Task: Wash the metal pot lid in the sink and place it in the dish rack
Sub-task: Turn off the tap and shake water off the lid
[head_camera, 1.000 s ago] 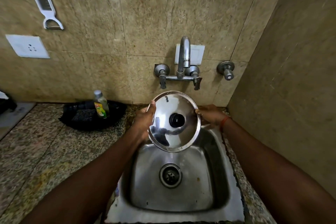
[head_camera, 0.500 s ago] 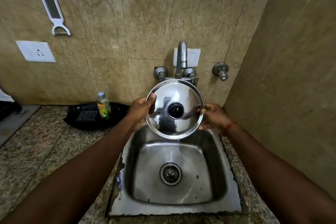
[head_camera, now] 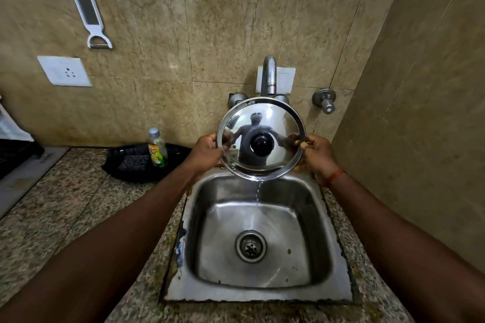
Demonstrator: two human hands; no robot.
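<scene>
A shiny round metal pot lid (head_camera: 273, 123) with a black knob at its centre stands nearly upright above the back of the steel sink (head_camera: 324, 220), just under the tap spout (head_camera: 269, 75). My left hand (head_camera: 207, 151) grips its left rim and my right hand (head_camera: 316, 151) grips its right rim. A thin stream of water runs off the lid's lower edge into the basin. The sink drain (head_camera: 250, 246) lies open below. A dark rack (head_camera: 10, 152) shows only partly at the far left edge.
A dish soap bottle (head_camera: 157, 148) stands on a black tray (head_camera: 131, 173) holding a scrub pad, left of the sink. A valve knob (head_camera: 325, 100) juts from the wall on the right. A white peeler (head_camera: 89, 12) and a socket (head_camera: 64, 71) are on the back wall. The right wall stands close.
Both hands have lifted the lid up and tipped it more upright toward the tap; water now drains off its lower edge.
</scene>
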